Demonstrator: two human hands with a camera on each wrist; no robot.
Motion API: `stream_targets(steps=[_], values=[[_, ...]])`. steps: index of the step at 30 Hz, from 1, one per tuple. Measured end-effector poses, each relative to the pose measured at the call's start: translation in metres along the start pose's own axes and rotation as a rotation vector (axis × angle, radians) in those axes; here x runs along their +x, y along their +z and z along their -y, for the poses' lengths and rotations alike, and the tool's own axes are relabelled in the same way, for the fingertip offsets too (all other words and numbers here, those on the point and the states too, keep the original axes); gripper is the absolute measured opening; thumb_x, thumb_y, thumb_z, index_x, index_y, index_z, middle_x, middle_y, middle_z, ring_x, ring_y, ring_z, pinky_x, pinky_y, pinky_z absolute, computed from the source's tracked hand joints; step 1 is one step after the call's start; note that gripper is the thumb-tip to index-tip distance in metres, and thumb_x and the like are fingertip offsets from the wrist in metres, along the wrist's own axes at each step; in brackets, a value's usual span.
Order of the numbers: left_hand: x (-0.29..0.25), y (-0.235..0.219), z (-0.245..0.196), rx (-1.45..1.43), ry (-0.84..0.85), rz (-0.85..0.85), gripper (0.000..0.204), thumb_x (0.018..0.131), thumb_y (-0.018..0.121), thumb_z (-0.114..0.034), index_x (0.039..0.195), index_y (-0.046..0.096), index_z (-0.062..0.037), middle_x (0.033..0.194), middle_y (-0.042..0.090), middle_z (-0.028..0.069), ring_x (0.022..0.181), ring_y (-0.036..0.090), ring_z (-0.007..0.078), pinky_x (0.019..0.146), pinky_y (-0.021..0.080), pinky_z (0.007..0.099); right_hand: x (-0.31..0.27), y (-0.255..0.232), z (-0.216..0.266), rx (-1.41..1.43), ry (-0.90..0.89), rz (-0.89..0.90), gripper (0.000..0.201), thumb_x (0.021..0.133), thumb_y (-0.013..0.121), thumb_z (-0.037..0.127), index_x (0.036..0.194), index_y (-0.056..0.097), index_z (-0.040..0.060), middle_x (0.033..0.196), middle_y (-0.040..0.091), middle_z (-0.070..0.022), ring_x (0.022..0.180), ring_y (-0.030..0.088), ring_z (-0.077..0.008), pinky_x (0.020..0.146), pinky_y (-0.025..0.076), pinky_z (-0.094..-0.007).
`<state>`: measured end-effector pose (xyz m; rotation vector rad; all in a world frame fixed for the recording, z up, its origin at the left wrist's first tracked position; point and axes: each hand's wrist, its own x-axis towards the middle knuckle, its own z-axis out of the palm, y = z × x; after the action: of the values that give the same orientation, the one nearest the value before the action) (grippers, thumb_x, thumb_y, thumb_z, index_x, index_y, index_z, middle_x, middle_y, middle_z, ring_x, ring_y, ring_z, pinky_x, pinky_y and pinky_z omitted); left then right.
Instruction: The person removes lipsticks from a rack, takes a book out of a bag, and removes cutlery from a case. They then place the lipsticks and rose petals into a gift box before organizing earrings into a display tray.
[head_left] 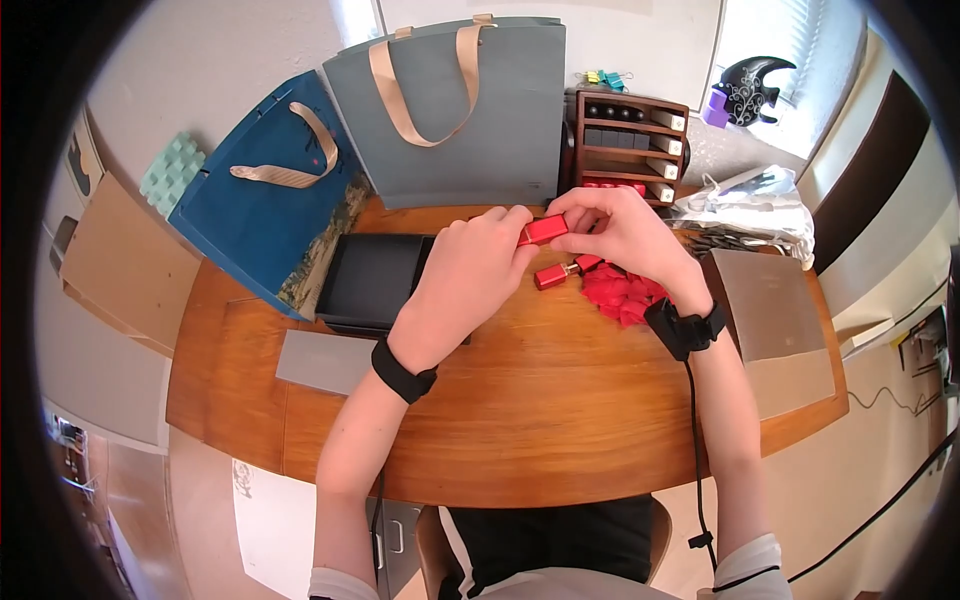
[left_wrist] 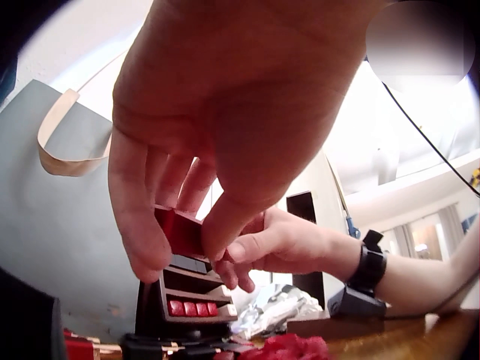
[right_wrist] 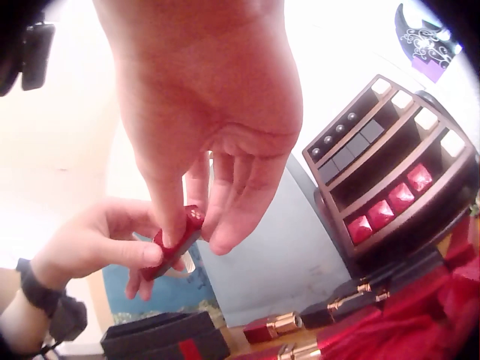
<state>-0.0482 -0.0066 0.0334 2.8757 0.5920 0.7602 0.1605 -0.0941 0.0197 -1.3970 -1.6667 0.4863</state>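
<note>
Both hands hold one red lipstick tube point(head_left: 543, 230) above the wooden table point(head_left: 540, 420). My left hand point(head_left: 478, 262) pinches its left end between thumb and fingers, and the tube point(left_wrist: 178, 231) shows under that palm. My right hand point(head_left: 615, 225) pinches the other end, fingers curled round the tube point(right_wrist: 174, 245). A second red lipstick with a gold band point(head_left: 556, 274) lies on the table just below them, beside a heap of red petals point(head_left: 620, 292).
A dark wooden rack point(head_left: 628, 145) with rows of lipsticks stands behind the hands. A grey gift bag point(head_left: 450, 120) and a blue one point(head_left: 270, 200) lean at the back. A black box point(head_left: 375, 282) lies left, grey cards point(head_left: 775, 320) right.
</note>
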Motion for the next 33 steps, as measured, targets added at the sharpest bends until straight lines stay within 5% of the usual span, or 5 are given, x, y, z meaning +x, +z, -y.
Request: stream_targets(steps=[8, 18, 26, 33], values=[[-0.001, -0.001, -0.002, 0.056, 0.041, -0.034, 0.026, 0.091, 0.074, -0.022, 0.112, 0.071, -0.0068, 0.082, 0.067, 0.0136, 0.074, 0.067, 0.0340, 0.065, 0.053, 0.0414, 0.000, 0.001, 0.002, 0.010, -0.012, 0.023, 0.029, 0.083, 0.082, 0.009, 0.109, 0.071, 0.0000, 0.079, 0.071, -0.0071, 0.071, 0.064, -0.0129, 0.068, 0.053, -0.0285], [-0.003, 0.003, -0.002, 0.053, 0.072, -0.059, 0.026, 0.089, 0.075, -0.019, 0.111, 0.072, -0.0046, 0.083, 0.068, 0.0134, 0.074, 0.068, 0.0335, 0.067, 0.054, 0.0412, -0.001, -0.002, -0.001, -0.035, 0.082, 0.081, 0.037, 0.097, 0.071, 0.033, 0.105, 0.076, -0.0026, 0.077, 0.072, -0.0113, 0.064, 0.061, -0.0138, 0.063, 0.050, -0.0305], [-0.002, 0.005, -0.009, -0.031, 0.028, -0.036, 0.030, 0.091, 0.073, -0.018, 0.115, 0.065, -0.0023, 0.101, 0.069, 0.0163, 0.083, 0.069, 0.0372, 0.073, 0.056, 0.0439, -0.010, -0.010, 0.017, 0.179, 0.268, 0.072, 0.034, 0.094, 0.075, 0.031, 0.095, 0.075, -0.0032, 0.077, 0.072, -0.0093, 0.068, 0.066, -0.0121, 0.063, 0.052, -0.0272], [-0.012, 0.014, -0.031, 0.009, 0.014, -0.005, 0.051, 0.092, 0.073, -0.021, 0.136, 0.055, -0.0023, 0.126, 0.059, 0.0190, 0.092, 0.069, 0.0402, 0.080, 0.058, 0.0446, -0.031, -0.037, 0.013, -0.090, 0.187, -0.258, 0.035, 0.086, 0.081, 0.027, 0.093, 0.074, -0.0066, 0.079, 0.073, -0.0126, 0.072, 0.069, -0.0162, 0.070, 0.055, -0.0311]])
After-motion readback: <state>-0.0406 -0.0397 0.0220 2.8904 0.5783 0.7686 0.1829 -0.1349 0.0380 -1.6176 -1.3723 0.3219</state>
